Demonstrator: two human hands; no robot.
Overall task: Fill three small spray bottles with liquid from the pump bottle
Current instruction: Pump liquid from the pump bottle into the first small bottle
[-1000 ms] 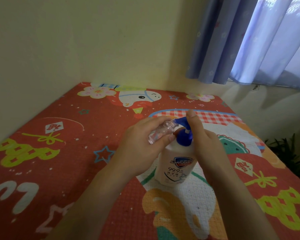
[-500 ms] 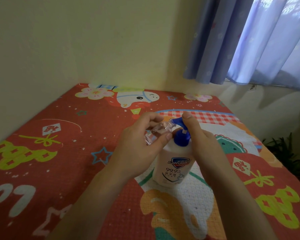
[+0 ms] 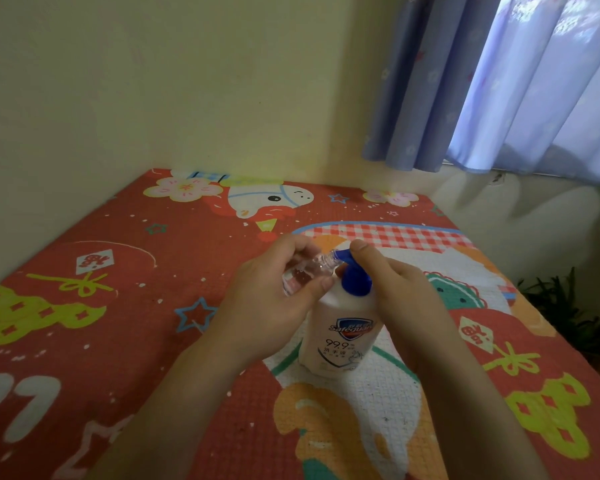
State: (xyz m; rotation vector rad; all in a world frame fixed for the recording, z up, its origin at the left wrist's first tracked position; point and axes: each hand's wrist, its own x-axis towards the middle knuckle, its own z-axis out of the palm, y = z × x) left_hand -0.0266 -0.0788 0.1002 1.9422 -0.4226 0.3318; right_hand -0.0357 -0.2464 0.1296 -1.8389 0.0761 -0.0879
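Pale yellow walls meet in a corner behind a red, cartoon-printed foam mat [image 3: 125, 306] that covers the surface; whether a table or a bed lies beneath it cannot be told. On the mat's left part are yellow-green shapes, a blue outlined star and white lettering, with a white cartoon animal head near the far edge. Toward the middle, the left hand [image 3: 271, 299] is curled around one small clear plastic spray bottle [image 3: 305, 273], thumb below and fingers over the top, holding it tilted with its open neck up against the spout of the pump. Only this one small bottle can be seen. Just right of it stands one white plastic pump bottle with a blue pump head [image 3: 343, 327], upright on a white patch of the mat, its label carrying a blue shield logo and "99.9". The right hand [image 3: 406, 299] rests against the pump bottle's right side, its index finger stretched out over the top of the blue pump head and the other fingers loosely bent. Farther right, blue-violet curtains [image 3: 499, 81] hang over a bright window, and one dark green plant [image 3: 561, 306] shows beside the mat's right edge.
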